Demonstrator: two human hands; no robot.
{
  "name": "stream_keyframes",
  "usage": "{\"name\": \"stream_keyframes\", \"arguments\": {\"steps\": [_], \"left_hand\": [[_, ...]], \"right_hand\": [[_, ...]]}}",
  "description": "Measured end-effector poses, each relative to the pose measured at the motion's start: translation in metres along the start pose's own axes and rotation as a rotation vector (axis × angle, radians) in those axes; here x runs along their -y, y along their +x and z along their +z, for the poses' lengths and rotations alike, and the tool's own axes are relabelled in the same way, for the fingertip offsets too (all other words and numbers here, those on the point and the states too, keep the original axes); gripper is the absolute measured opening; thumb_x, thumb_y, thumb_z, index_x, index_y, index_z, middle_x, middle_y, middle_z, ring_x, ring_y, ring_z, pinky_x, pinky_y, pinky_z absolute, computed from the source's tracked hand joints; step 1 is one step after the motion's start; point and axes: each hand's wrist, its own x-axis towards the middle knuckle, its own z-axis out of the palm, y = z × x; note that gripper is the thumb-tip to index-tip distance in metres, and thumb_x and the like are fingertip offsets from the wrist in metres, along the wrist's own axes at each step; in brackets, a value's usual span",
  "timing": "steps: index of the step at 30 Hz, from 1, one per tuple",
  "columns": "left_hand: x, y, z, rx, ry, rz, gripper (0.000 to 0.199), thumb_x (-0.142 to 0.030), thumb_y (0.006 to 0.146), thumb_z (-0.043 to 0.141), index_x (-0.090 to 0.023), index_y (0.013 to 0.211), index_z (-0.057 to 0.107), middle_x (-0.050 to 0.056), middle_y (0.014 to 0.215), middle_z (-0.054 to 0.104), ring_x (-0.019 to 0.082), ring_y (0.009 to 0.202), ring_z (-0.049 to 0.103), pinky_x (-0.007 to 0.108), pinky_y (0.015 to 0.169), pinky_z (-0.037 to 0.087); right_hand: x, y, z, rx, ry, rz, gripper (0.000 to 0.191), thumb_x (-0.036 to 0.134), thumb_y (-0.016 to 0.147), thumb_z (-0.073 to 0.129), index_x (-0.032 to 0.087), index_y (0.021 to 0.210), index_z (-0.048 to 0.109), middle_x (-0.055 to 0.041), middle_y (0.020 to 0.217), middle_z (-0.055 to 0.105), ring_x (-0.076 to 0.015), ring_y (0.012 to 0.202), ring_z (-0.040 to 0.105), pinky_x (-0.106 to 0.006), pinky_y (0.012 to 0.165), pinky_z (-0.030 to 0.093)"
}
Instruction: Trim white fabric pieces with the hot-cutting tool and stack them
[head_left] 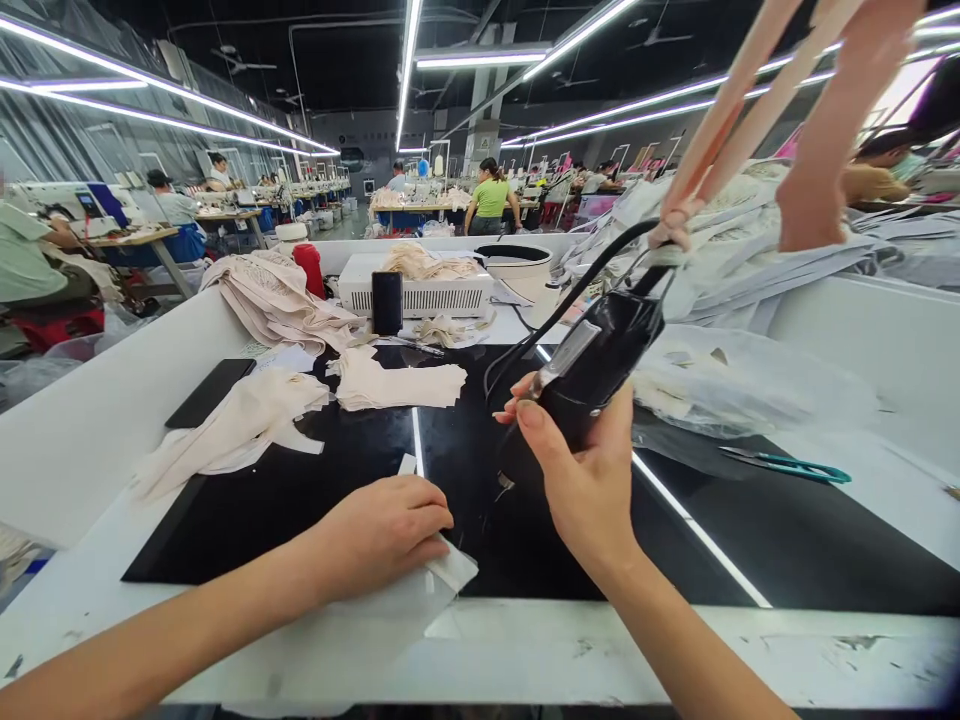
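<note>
My right hand (589, 470) is wrapped round a black hand-held electric tool (600, 365), which hangs tilted from pale pink fabric strips (720, 150) and has a black cable. Below and to the left of the tool, my left hand (390, 525) rests on a pale strip of fabric (456, 568) on the glossy black mat (480, 455). Its fingers are pressed together on the fabric, whose ends show above and below the hand. Farther back on the mat lies a stack of cream fabric pieces (401, 385). More cream fabric (247, 425) is heaped at the mat's left edge.
Teal-handled scissors (795, 465) lie on the right. Behind the mat stand a phone (387, 303), a white vented box (431, 297) and a red object (308, 270). A clear bag of scraps (735, 380) sits at right. White side walls (862, 350) flank the table; people work beyond.
</note>
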Motion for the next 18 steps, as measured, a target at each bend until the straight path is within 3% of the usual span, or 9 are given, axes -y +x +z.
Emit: {"name": "stream_keyframes", "arguments": {"steps": [4,6,8,9,11,13,16,18], "left_hand": [[-0.007,0.005,0.014,0.003,0.106,0.012,0.012,-0.02,0.107,0.076,-0.017,0.097,0.069,0.007,0.112,0.075,0.022,0.104,0.076,0.03,0.093,0.064],[-0.006,0.006,0.017,0.039,0.177,0.033,0.017,-0.015,0.108,0.072,-0.018,0.093,0.065,0.006,0.106,0.074,0.021,0.097,0.076,0.029,0.088,0.063],[-0.003,0.007,0.016,0.082,0.245,0.048,0.018,-0.012,0.109,0.065,-0.019,0.092,0.062,0.004,0.096,0.072,0.02,0.087,0.074,0.029,0.083,0.061],[-0.001,0.008,0.013,0.099,0.258,0.032,0.018,-0.012,0.11,0.063,-0.019,0.093,0.062,0.003,0.091,0.071,0.02,0.082,0.073,0.029,0.08,0.06],[0.001,0.012,0.004,0.11,0.22,-0.063,0.016,-0.017,0.111,0.063,-0.02,0.096,0.061,0.0,0.084,0.07,0.02,0.076,0.072,0.029,0.074,0.058],[0.001,0.017,-0.01,0.097,0.097,-0.208,0.012,-0.018,0.11,0.065,-0.021,0.098,0.062,0.0,0.085,0.071,0.02,0.078,0.072,0.028,0.073,0.055],[-0.001,0.023,-0.037,0.042,-0.204,-0.396,0.006,-0.017,0.107,0.064,-0.022,0.105,0.065,0.0,0.096,0.075,0.019,0.088,0.072,0.027,0.078,0.053],[-0.001,0.024,-0.054,-0.013,-0.434,-0.484,0.012,-0.021,0.103,0.067,-0.023,0.114,0.068,-0.001,0.099,0.076,0.018,0.092,0.071,0.026,0.082,0.053]], "right_hand": [[-0.008,-0.002,-0.019,0.029,-0.117,-0.039,0.05,0.055,0.084,0.091,0.028,0.121,0.07,-0.0047,0.112,0.079,-0.0252,0.096,0.075,-0.042,0.085,0.065],[-0.016,-0.012,-0.035,-0.097,-0.158,-0.113,0.057,0.052,0.08,0.095,0.029,0.127,0.072,-0.0051,0.119,0.078,-0.0268,0.104,0.075,-0.046,0.092,0.066],[-0.026,-0.028,-0.053,-0.221,-0.168,-0.188,0.049,0.045,0.079,0.096,0.029,0.121,0.076,-0.0036,0.108,0.077,-0.0245,0.092,0.075,-0.045,0.09,0.067],[-0.031,-0.038,-0.061,-0.191,-0.184,-0.177,0.04,0.04,0.079,0.096,0.029,0.113,0.078,-0.0023,0.099,0.076,-0.023,0.083,0.074,-0.041,0.085,0.068],[-0.039,-0.058,-0.068,0.049,-0.192,-0.079,0.025,0.038,0.087,0.089,0.029,0.109,0.081,-0.0011,0.086,0.076,-0.0202,0.066,0.072,-0.033,0.064,0.066],[-0.043,-0.074,-0.061,0.383,-0.189,0.05,0.035,0.042,0.089,0.087,0.032,0.122,0.081,0.0,0.085,0.079,-0.0148,0.049,0.063,-0.026,0.044,0.054],[-0.039,-0.084,-0.031,0.548,-0.169,0.283,0.05,0.05,0.09,0.083,0.029,0.134,0.077,-0.0047,0.107,0.083,-0.0119,0.049,0.063,-0.025,0.046,0.051],[-0.033,-0.084,-0.009,0.732,-0.117,0.512,0.043,0.051,0.092,0.079,0.023,0.124,0.078,0.0,0.086,0.078,-0.0114,0.049,0.061,-0.023,0.048,0.047]]}}
